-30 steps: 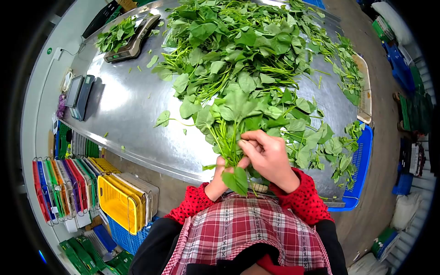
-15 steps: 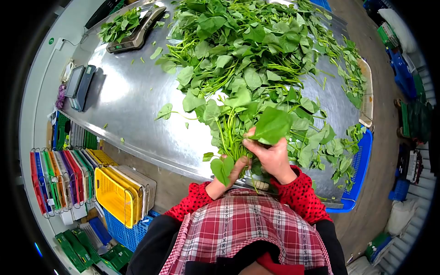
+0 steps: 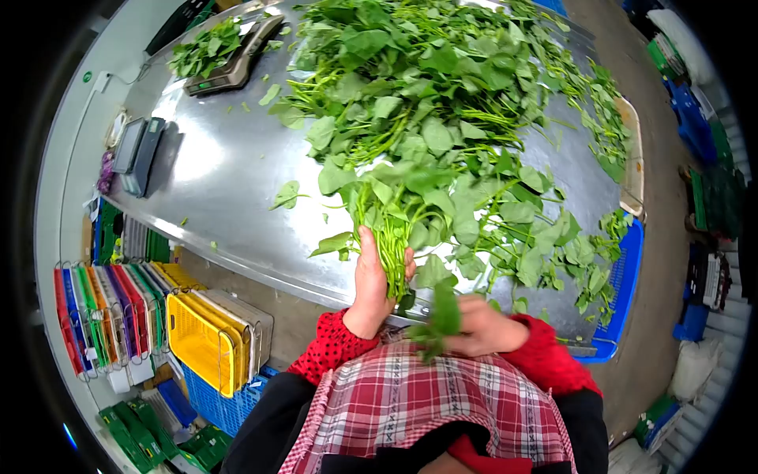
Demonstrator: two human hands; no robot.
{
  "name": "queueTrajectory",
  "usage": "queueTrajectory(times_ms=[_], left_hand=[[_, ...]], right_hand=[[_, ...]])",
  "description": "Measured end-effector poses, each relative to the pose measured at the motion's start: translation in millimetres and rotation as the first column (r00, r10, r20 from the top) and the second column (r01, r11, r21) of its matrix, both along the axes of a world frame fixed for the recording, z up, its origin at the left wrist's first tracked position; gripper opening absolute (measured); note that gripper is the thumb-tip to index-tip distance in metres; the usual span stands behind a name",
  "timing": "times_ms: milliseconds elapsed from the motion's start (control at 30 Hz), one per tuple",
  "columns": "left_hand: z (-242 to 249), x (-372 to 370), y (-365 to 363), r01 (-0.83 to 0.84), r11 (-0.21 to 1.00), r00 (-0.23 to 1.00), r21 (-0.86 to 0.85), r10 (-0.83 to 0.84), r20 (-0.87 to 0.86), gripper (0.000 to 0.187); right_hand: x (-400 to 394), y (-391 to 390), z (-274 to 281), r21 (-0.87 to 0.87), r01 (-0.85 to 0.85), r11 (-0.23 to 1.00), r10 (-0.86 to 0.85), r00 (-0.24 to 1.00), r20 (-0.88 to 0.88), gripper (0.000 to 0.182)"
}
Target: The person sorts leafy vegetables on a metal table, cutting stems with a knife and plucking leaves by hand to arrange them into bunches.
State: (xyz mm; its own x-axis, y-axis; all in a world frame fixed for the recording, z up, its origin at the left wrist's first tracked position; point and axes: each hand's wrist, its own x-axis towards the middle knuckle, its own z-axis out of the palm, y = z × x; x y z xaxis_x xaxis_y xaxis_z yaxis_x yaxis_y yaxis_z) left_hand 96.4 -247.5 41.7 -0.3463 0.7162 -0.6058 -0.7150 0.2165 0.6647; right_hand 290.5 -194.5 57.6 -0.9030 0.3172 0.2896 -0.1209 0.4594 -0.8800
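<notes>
Left hand (image 3: 371, 280) grips bunch (image 3: 392, 229) (thin stems, broad leaves); right hand (image 3: 478, 325) pinches 1 leaf (image 3: 442, 316) above steel table (image 3: 229, 182).

A shiny steel bench (image 3: 229, 182) carries a big heap of leafy greens (image 3: 442, 103), loose leaves (image 3: 286, 193) scattered beside it, a scale (image 3: 233, 67) topped with greens, and two dark devices (image 3: 138, 154) near its edge
</notes>
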Motion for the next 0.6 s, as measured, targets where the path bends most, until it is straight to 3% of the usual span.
queueTrajectory(times_ms=[33,67,100,133,167,200,267,300,333,367,400,433,467,500,567,600], left_hand=[[-5.7,-12.3,-2.5,-0.023,0.991,0.999,0.131,0.018,0.033,0.056],[-9.4,-20.0,-3.0,0.024,0.984,0.991,0.176,0.0,-0.135,0.043],[-9.3,-23.1,-4.6,0.058,0.983,0.977,0.175,-0.02,-0.212,0.022],[-9.7,-24.8,-9.6,0.186,0.977,0.93,0.102,-0.142,-0.339,0.018],[-12.0,-23.6,-9.9,0.308,0.951,0.851,0.02,-0.266,-0.452,0.017],[-18.2,-16.4,-7.2,0.308,0.946,0.888,0.096,-0.25,-0.385,0.021],[5.3,0.1,-3.8,0.373,0.928,0.881,0.024,-0.346,-0.323,0.018],[10.4,8.3,-2.3,0.368,0.929,0.895,0.038,-0.342,-0.287,0.014],[-10.9,6.0,-15.6,0.372,0.907,0.909,0.196,-0.314,-0.272,0.018],[-10.7,4.3,-16.0,0.578,0.809,0.677,0.108,-0.402,-0.617,0.022],[-13.0,11.6,-15.0,0.567,0.822,0.629,0.05,-0.393,-0.671,0.024],[-15.6,20.1,-17.1,0.547,0.837,0.579,-0.008,-0.385,-0.718,0.026],[-13.5,22.0,-23.9,0.581,0.808,0.51,-0.097,-0.454,-0.731,0.03],[-10.9,21.8,-26.1,0.577,0.811,0.515,-0.1,-0.456,-0.726,0.03],[-6.8,18.3,-29.2,0.702,0.65,0.393,-0.291,-0.694,-0.603,0.041],[-22.8,16.8,-34.2,0.712,0.647,0.387,-0.271,-0.685,-0.617,0.047]], right_hand=[[21.8,9.5,-2.5,-0.107,-0.029,0.994,0.041,0.992,0.115,0.024],[37.9,21.7,0.9,0.11,-0.063,0.992,-0.013,0.814,0.581,0.026],[48.1,28.6,5.3,0.288,-0.182,0.94,-0.184,0.44,0.879,0.028],[46.5,27.6,7.3,0.296,-0.171,0.94,-0.197,0.437,0.878,0.028],[41.2,26.4,10.1,0.352,0.016,0.936,-0.261,0.703,0.661,0.026],[35.5,19.0,13.5,0.332,0.205,0.921,-0.327,0.868,0.372,0.024],[-5.5,7.6,37.7,0.38,0.278,0.882,-0.295,0.955,-0.013,0.028],[-22.1,3.2,39.0,0.412,0.229,0.882,-0.228,0.972,-0.052,0.031],[-38.8,3.2,44.0,0.441,0.286,0.851,-0.268,0.958,-0.105,0.033],[-48.8,8.6,38.8,0.51,0.343,0.789,-0.33,0.936,-0.12,0.037],[-57.2,16.5,29.0,0.574,0.39,0.72,-0.384,0.913,-0.139,0.04],[-62.7,23.9,19.4,0.562,0.394,0.727,-0.423,0.902,-0.084,0.037],[-65.2,29.1,10.4,0.527,0.324,0.786,-0.407,0.912,0.046,0.036],[-66.4,31.9,3.4,0.485,0.253,0.837,-0.375,0.911,0.172,0.036],[-68.1,27.7,-5.2,0.519,0.184,0.835,-0.368,0.888,0.277,0.036],[-72.1,27.1,-5.8,0.553,0.111,0.826,-0.361,0.858,0.366,0.036]])
